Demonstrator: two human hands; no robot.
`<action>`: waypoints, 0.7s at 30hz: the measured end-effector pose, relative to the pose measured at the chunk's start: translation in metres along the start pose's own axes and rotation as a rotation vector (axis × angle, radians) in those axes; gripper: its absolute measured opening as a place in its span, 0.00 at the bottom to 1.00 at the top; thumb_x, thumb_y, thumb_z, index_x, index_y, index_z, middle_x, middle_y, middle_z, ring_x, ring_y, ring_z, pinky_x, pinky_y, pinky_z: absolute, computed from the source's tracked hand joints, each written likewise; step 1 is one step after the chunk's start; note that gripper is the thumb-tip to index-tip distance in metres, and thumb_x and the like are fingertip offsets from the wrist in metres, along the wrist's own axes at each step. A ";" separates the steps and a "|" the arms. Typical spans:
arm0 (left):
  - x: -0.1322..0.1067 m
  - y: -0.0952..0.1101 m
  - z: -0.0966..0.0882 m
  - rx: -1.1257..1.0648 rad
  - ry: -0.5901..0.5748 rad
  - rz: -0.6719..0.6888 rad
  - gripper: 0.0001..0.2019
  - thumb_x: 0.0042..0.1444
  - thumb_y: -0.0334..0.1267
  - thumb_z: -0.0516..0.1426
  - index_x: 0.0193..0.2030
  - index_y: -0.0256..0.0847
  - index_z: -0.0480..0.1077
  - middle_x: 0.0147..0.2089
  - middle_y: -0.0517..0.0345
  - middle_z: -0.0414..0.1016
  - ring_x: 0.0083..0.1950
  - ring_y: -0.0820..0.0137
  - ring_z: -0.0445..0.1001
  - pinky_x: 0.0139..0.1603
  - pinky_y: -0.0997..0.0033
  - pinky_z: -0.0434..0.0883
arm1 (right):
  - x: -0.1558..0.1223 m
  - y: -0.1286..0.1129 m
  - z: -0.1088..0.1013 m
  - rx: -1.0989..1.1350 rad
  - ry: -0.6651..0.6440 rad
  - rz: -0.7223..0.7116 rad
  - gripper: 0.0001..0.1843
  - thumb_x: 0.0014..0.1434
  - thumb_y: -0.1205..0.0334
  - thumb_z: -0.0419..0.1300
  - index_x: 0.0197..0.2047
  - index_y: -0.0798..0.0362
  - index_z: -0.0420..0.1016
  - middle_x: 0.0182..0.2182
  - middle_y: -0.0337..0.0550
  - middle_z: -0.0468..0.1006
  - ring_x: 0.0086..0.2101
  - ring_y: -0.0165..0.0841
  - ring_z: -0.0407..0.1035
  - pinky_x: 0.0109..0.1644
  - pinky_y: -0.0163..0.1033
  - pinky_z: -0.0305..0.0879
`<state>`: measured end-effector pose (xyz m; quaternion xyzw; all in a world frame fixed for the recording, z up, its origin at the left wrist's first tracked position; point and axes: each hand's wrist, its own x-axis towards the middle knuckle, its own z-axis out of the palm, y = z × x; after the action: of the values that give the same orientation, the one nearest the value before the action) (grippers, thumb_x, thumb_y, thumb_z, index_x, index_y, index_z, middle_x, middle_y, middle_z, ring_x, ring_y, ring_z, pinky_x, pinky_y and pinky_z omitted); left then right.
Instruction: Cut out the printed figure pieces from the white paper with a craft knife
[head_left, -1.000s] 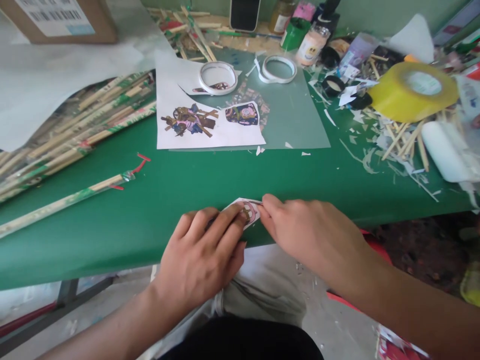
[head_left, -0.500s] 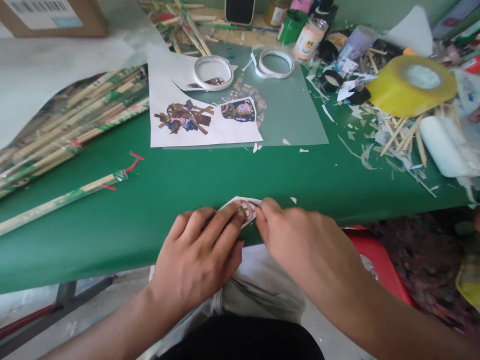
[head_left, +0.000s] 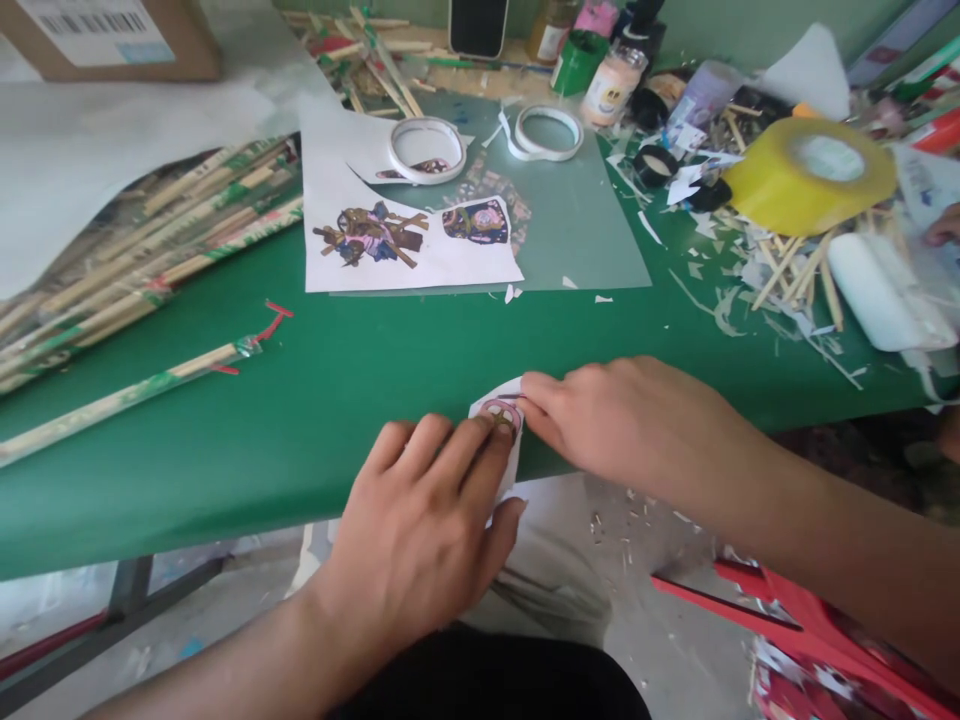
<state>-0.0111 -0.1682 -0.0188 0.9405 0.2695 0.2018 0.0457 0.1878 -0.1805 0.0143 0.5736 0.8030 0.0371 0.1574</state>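
Your pink-printed paper piece (head_left: pixel 503 407) sits near the front edge of the green tabletop (head_left: pixel 360 375), your left hand (head_left: pixel 431 510) pressing it with extended fingers, likely against slipping, your right hand (head_left: pixel 615 410) pinching a thin dark tool (head_left: pixel 511 397) over it, probably for control.

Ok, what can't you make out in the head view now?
Printed paper piece, head view: partly hidden beneath the fingers of the left hand.
Thin dark tool, head view: its other end is hidden by the right hand.
Box label, head view: text too blurred to read.
Another person's hand, head view: cut off by the right edge.
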 end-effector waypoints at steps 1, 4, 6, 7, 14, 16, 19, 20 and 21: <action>0.000 -0.004 0.000 -0.023 -0.011 0.016 0.16 0.65 0.41 0.52 0.54 0.39 0.74 0.52 0.56 0.79 0.43 0.61 0.69 0.38 0.57 0.62 | 0.001 0.002 0.002 0.004 0.008 -0.021 0.13 0.69 0.57 0.48 0.33 0.49 0.67 0.16 0.37 0.71 0.16 0.37 0.68 0.21 0.38 0.34; -0.002 -0.013 0.001 -0.041 -0.006 0.037 0.15 0.66 0.38 0.52 0.55 0.44 0.73 0.58 0.62 0.76 0.48 0.61 0.70 0.43 0.57 0.64 | 0.001 0.003 0.007 0.020 0.046 -0.031 0.15 0.69 0.56 0.47 0.33 0.49 0.67 0.16 0.37 0.71 0.16 0.37 0.67 0.21 0.38 0.35; -0.005 -0.015 0.003 -0.001 0.020 0.028 0.15 0.65 0.37 0.53 0.57 0.44 0.72 0.60 0.63 0.75 0.49 0.61 0.70 0.45 0.57 0.65 | -0.002 -0.002 0.008 0.025 0.065 -0.005 0.15 0.70 0.57 0.47 0.33 0.49 0.67 0.15 0.37 0.70 0.15 0.36 0.66 0.21 0.38 0.35; -0.007 -0.015 0.004 0.018 0.028 0.024 0.16 0.65 0.36 0.54 0.58 0.42 0.71 0.60 0.63 0.75 0.50 0.61 0.70 0.45 0.57 0.65 | -0.004 -0.005 0.008 0.027 0.071 0.018 0.15 0.70 0.57 0.47 0.32 0.50 0.67 0.15 0.37 0.70 0.15 0.36 0.66 0.21 0.38 0.35; -0.005 -0.011 0.008 0.057 0.047 0.020 0.16 0.65 0.36 0.55 0.57 0.38 0.72 0.58 0.61 0.77 0.48 0.63 0.71 0.44 0.58 0.65 | -0.010 -0.021 0.003 0.023 0.048 0.146 0.14 0.69 0.60 0.48 0.32 0.50 0.67 0.13 0.39 0.69 0.13 0.35 0.64 0.20 0.37 0.33; -0.004 -0.011 0.008 0.058 0.047 0.016 0.16 0.65 0.36 0.55 0.57 0.39 0.72 0.58 0.62 0.77 0.48 0.63 0.71 0.44 0.58 0.65 | -0.010 -0.021 0.003 0.016 0.048 0.153 0.15 0.69 0.59 0.47 0.31 0.51 0.67 0.13 0.39 0.70 0.13 0.35 0.65 0.20 0.37 0.32; -0.005 -0.012 0.008 0.062 0.047 0.014 0.16 0.64 0.35 0.55 0.57 0.39 0.72 0.58 0.63 0.77 0.48 0.63 0.71 0.44 0.58 0.65 | -0.011 -0.021 0.004 -0.018 0.061 0.145 0.14 0.68 0.61 0.48 0.31 0.51 0.67 0.13 0.39 0.69 0.13 0.34 0.64 0.21 0.37 0.31; -0.005 -0.012 0.008 0.064 0.048 0.012 0.16 0.64 0.35 0.55 0.57 0.39 0.72 0.58 0.63 0.77 0.48 0.63 0.71 0.44 0.58 0.65 | -0.012 -0.022 0.005 -0.033 0.066 0.139 0.13 0.68 0.61 0.49 0.31 0.51 0.67 0.13 0.39 0.69 0.13 0.33 0.64 0.21 0.37 0.31; -0.005 -0.011 0.008 0.065 0.047 0.012 0.16 0.64 0.36 0.55 0.57 0.39 0.72 0.58 0.63 0.77 0.49 0.63 0.71 0.44 0.58 0.65 | -0.013 -0.022 0.005 -0.047 0.071 0.136 0.13 0.68 0.62 0.50 0.31 0.52 0.67 0.13 0.39 0.69 0.13 0.33 0.63 0.21 0.37 0.31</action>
<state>-0.0172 -0.1609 -0.0305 0.9380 0.2714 0.2153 0.0078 0.1726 -0.2008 0.0071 0.6212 0.7663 0.0868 0.1393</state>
